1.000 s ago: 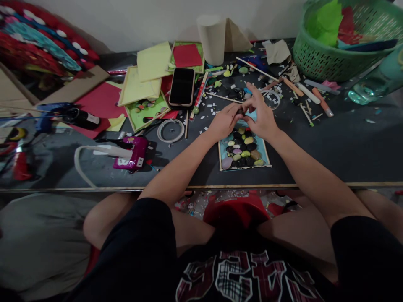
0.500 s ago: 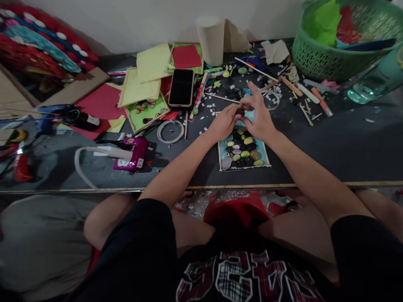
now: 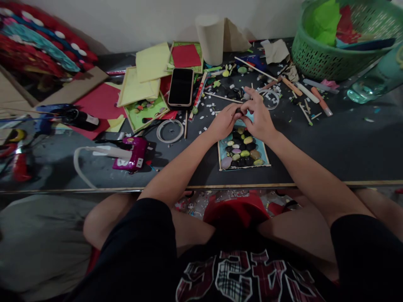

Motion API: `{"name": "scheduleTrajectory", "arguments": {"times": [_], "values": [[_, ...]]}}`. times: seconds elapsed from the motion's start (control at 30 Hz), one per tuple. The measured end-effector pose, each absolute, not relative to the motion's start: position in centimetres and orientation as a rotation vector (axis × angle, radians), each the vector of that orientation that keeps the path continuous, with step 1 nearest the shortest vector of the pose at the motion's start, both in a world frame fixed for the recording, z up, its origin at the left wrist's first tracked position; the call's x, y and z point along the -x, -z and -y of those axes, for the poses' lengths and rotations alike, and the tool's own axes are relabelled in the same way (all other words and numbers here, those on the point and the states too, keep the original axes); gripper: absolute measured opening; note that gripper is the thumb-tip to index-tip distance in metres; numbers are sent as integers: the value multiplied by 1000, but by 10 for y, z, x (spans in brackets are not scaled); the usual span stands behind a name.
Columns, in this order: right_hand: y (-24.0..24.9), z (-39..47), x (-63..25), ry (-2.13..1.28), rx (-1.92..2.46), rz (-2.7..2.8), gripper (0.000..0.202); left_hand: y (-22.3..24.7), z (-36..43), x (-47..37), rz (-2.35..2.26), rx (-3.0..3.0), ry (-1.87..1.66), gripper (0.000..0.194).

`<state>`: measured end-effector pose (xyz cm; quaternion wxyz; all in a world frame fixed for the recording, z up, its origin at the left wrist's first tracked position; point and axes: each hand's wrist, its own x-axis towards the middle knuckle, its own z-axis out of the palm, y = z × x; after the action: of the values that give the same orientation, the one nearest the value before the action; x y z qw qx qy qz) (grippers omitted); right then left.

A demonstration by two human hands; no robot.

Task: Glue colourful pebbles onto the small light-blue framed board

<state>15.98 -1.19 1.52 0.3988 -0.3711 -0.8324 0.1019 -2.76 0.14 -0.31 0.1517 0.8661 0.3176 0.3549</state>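
Note:
A blue panel point(image 3: 223, 147) with thin pale sticks along its edges lies near the table's front edge. Black, yellow, green and purple pebbles point(image 3: 236, 151) cover its lower part. Over the panel's upper part, my left hand point(image 3: 224, 121) has its fingers closed on a small dark stone point(image 3: 238, 112). My right hand point(image 3: 260, 119) meets it from the right, thumb and fingers bent around the same stone. The fingers of both hands partly hide the stone and the panel's top.
Left of the panel are a coil of clear tubing point(image 3: 170, 131), a phone point(image 3: 180, 88) and a purple power adapter point(image 3: 134, 154). Loose sticks, paper scraps and glue sticks point(image 3: 321, 101) lie beyond and to the right. A green basket point(image 3: 324, 58) and a bottle point(image 3: 362, 90) stand at the back right.
The raised fingers of my right hand have lowered and curled in toward the stone. My left hand has hardly moved, and the panel lies where it was.

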Motion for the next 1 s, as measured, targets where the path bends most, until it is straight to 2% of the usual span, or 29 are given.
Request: {"name": "scheduleTrajectory", "arguments": {"times": [0.1, 0.53, 0.7, 0.87, 1.0], "values": [[-14, 11, -160, -172, 861, 2100, 67, 3, -1, 28, -915, -2478, -1020, 68], [-18, 14, -157, -305, 955, 2090, 71, 0, 1, 27, -894, -2456, -1067, 64], [-15, 12, -155, -285, 909, 2017, 79, 1, 0, 27, -890, -2434, -1088, 65], [-14, 10, -156, -276, 760, 2013, 75, 1, 0, 26, -903, -2432, -1058, 69], [-13, 9, -156, -145, 722, 2008, 70, -2, 1, 27, -900, -2437, -1056, 70]]}}
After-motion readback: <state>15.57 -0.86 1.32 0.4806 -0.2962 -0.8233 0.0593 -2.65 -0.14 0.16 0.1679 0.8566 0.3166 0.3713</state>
